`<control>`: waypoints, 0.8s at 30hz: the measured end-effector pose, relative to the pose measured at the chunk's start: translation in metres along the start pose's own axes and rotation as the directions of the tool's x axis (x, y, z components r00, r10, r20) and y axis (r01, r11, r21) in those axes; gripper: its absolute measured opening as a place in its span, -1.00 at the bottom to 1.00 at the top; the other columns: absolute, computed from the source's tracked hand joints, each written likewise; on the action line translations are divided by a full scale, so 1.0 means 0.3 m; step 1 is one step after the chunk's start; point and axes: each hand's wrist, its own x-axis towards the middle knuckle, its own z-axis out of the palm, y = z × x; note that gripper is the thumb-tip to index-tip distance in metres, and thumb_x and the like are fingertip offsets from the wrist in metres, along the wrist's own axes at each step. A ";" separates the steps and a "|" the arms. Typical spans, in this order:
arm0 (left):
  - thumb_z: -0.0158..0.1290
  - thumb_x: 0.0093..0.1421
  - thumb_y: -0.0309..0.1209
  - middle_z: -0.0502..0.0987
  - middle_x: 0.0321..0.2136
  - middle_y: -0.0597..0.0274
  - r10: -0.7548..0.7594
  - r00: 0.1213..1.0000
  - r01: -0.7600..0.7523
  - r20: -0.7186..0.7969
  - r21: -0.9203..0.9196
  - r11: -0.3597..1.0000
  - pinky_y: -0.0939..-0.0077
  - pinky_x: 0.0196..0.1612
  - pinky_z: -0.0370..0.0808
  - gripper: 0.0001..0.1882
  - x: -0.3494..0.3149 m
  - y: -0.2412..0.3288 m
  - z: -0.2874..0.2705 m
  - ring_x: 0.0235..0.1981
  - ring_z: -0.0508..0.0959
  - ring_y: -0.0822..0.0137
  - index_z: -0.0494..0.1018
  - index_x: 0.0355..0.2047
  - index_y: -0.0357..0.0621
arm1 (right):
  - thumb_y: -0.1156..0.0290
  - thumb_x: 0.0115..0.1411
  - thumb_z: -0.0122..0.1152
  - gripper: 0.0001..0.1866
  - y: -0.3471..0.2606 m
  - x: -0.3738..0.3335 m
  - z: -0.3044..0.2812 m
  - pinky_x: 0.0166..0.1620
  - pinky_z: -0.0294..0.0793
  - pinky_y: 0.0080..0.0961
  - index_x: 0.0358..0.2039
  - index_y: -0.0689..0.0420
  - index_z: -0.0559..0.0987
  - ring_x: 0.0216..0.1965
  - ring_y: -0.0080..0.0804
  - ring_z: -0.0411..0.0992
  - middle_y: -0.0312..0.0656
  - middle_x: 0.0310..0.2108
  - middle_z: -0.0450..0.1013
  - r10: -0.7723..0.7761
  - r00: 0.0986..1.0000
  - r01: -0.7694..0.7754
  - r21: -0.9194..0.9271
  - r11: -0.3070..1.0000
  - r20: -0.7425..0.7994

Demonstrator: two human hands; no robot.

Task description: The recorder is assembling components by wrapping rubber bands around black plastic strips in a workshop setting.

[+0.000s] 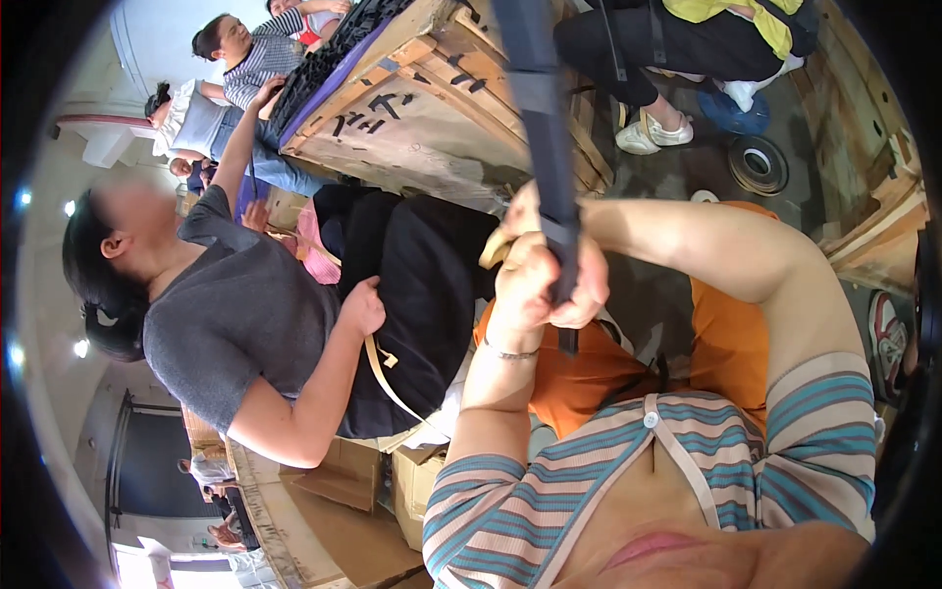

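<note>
A long, flat black strip (542,128) runs from the top of the view down to my hands, its lower end just below them. My left hand (528,287), with a thin bracelet at the wrist, is closed round the strip near that end. Just beyond it my right hand (526,211) reaches in from the right and is closed at the strip too; its fingers are partly hidden. A small yellowish piece (495,247) shows at the fingers; I cannot tell whether it is worn or held.
Close on my left sits a co-worker in a grey T-shirt (231,314). A wooden crate (412,137) stands beyond, with black pieces (329,64) on top. A tape roll (758,165) lies on the floor near another person's shoe (653,133). Cardboard (343,510) is at lower left.
</note>
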 end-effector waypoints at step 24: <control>-0.32 0.29 -0.12 0.19 -0.90 0.32 0.261 0.919 0.105 0.295 -0.823 0.558 0.70 -0.92 0.13 -0.59 -0.016 0.032 -0.064 -0.97 0.13 0.52 0.17 -0.55 -0.17 | 0.34 0.13 0.12 -0.39 -0.325 -0.187 -0.176 -0.53 0.12 -0.86 0.14 0.25 0.15 -0.54 -0.73 0.20 -0.36 -0.30 0.32 -0.452 0.866 0.216 0.654 0.725 0.215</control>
